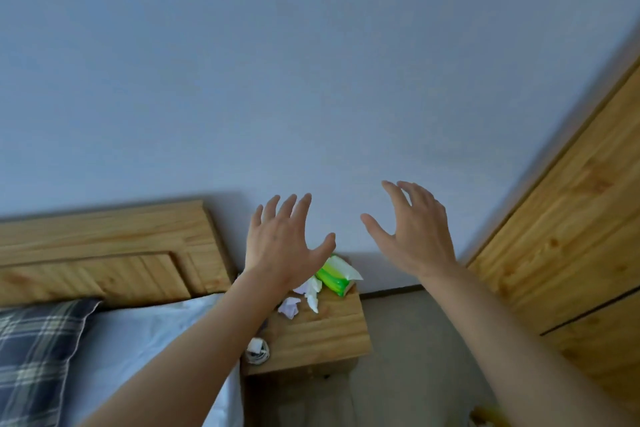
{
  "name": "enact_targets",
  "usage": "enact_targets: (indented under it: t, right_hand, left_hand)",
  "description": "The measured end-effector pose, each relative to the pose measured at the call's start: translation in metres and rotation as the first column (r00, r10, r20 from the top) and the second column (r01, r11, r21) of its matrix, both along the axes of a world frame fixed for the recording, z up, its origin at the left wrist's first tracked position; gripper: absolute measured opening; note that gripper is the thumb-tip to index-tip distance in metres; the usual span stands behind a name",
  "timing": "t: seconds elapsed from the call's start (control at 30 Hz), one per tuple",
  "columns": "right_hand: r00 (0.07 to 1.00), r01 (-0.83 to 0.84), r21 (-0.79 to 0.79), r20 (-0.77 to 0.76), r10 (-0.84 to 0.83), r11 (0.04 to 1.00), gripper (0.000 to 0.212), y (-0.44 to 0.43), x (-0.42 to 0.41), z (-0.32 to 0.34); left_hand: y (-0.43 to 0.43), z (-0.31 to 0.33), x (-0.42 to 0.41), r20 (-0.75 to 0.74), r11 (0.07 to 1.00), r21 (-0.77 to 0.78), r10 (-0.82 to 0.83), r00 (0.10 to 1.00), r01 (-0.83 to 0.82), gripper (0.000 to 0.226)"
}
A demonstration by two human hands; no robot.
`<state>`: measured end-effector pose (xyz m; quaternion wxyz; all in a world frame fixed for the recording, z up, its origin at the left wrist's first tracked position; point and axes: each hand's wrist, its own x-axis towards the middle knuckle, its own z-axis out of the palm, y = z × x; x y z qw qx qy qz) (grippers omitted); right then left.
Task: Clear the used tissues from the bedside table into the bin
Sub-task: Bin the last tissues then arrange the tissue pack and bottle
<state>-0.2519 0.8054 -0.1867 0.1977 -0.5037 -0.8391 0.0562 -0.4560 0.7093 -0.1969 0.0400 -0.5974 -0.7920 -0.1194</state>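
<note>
Biggest thing in my feed is the pale wall behind the bedside table. A pine wardrobe is off to the table's right, and the bed's wooden headboard is to its left, with a checked pillow below that.

Both hands are up in front of the wall, above the table in frame, and neither is holding anything. The left hand has its fingers fanned wide. The right hand is spread too, fingers a bit bent.

At the back of the table, against the wall, there's a green tissue pack lying at an angle. The used tissues sit just in front of it, toward the table's left side. The long tissue has its long axis running from the pack toward the table's front edge. The small crumpled wad just beside it has no real direction.

Both lie right under my left wrist, which covers part of the long one. The right hand is well apart from them. A coiled white cable sits at the table's front left corner, partly behind my left forearm.
</note>
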Motion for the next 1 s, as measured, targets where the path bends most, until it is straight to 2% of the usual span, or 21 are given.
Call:
enact_targets:
  t: [0.23,0.53,0.7,1.0]
  right_hand:
    - [0.989,-0.145,-0.053,-0.043,0.143,0.988,0.057,0.009,-0.039,-0.058]
    - [0.959,-0.282,-0.204,-0.044,0.279,0.938,0.054,0.053,-0.074,-0.158]
    - [0.948,-0.315,-0.262,-0.033,0.318,0.912,0.056,0.08,-0.091,-0.216]
    - [0.951,-0.288,-0.34,0.013,0.31,0.895,0.059,0.088,-0.104,-0.356]
  left_hand:
    - [-0.01,-0.042,-0.041,0.024,0.992,0.002,0.124,0.992,-0.124,0.082]
    - [0.011,-0.131,-0.06,0.069,0.965,-0.054,0.259,0.963,-0.255,0.077]
    - [0.03,-0.186,-0.068,0.099,0.958,-0.089,0.281,0.955,-0.273,0.074]
    - [0.055,-0.33,-0.073,0.189,0.956,-0.201,0.252,0.949,-0.214,0.076]
